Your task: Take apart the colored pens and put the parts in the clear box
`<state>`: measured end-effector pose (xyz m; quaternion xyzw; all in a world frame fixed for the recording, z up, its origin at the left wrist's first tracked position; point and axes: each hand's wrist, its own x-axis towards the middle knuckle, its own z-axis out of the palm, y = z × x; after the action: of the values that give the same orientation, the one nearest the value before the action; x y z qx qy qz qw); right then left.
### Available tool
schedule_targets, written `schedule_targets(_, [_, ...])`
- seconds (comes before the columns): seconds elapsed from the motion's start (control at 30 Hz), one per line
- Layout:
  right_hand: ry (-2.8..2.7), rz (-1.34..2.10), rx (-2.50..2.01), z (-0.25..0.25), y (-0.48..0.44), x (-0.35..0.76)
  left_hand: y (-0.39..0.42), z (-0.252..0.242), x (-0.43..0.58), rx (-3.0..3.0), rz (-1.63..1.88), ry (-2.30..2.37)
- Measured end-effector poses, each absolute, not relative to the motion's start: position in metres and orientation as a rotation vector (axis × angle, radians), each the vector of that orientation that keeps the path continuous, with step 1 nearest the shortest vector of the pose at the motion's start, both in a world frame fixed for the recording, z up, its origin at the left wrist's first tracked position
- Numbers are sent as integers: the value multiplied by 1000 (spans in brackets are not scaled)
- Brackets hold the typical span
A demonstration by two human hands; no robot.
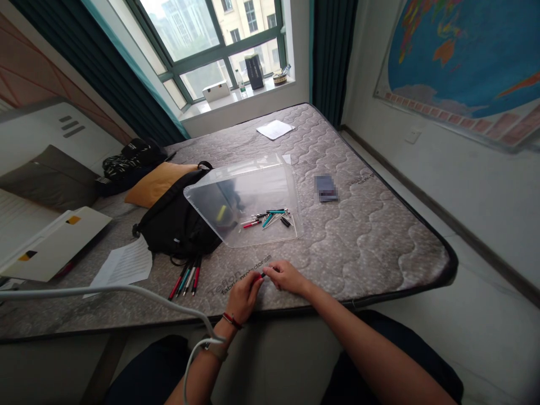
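Both left hand (pixel 243 298) and right hand (pixel 291 278) pinch a slim red-and-black pen (pixel 262 275), mostly hidden, between closed fingers (pixel 272 270).

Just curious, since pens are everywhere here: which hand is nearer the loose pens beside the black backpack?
The left hand is nearer, just right of the loose pens in view; the right hand lies farther off, beyond it.

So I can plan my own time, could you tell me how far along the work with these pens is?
Done: a cluster of pens already lies in the clear plastic tray. In hand: a small pen is pinched between the left hand and the right hand. Left: a few pens still lie on the mattress beside the black backpack.
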<state>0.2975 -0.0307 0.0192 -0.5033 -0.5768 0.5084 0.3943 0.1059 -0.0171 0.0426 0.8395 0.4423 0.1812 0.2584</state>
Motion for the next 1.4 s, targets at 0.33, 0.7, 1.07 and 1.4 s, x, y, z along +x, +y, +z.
schedule_targets(0.33, [-1385, 1380, -1223, 17, -30, 297, -12, 39, 105, 2195, 407, 1177])
schedule_targets(0.7, [-1420, 1351, -1346, 19, -28, 297, -11, 25, 99, 2117, 519, 1221])
schedule_targets(1.07, [-1308, 1480, -1232, 7, -26, 298, -1, 24, 97, 1962, 555, 1189])
schedule_targets(1.4, [-1275, 1440, -1227, 15, -26, 299, 1, 23, 98, 1931, 550, 1209])
